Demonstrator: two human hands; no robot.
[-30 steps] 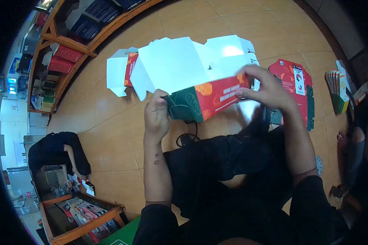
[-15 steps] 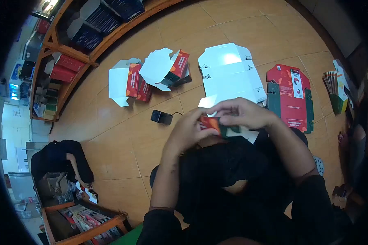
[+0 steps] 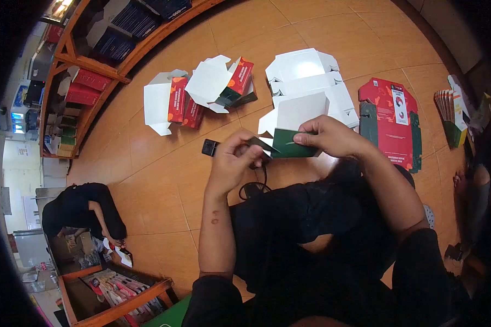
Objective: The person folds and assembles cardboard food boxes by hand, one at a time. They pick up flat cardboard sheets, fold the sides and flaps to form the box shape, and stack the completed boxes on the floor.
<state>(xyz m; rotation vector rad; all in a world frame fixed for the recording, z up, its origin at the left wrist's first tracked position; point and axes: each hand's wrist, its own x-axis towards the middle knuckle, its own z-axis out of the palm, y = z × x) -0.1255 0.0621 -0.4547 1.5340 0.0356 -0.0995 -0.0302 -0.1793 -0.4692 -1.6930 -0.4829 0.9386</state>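
Note:
Over my lap, both hands hold a partly folded carton (image 3: 287,146), dark green outside with white inner flaps standing up. My left hand (image 3: 229,162) pinches a dark side flap between thumb and fingers. On the green panel presses the thumb of my right hand (image 3: 333,137), its fingers behind the board. Just beyond the carton lie white box blanks (image 3: 301,71), inner side up. To their right is a flat red and green blank (image 3: 388,122). A small black device (image 3: 209,147) sits on the floor by my left hand, with a black cable near my knee.
Two part-folded red boxes, one white-flapped (image 3: 157,103) and one beside it (image 3: 210,84), stand on the tiled floor. Fanned cartons (image 3: 451,117) are at right. Wooden shelves (image 3: 93,68) hold boxes at left. A person (image 3: 84,210) bends over there; another person's leg shows at the right edge.
The carton has turned from its red and green side to a green panel, and its white flaps now stand open upward. My hands have moved apart, the left one shifting left.

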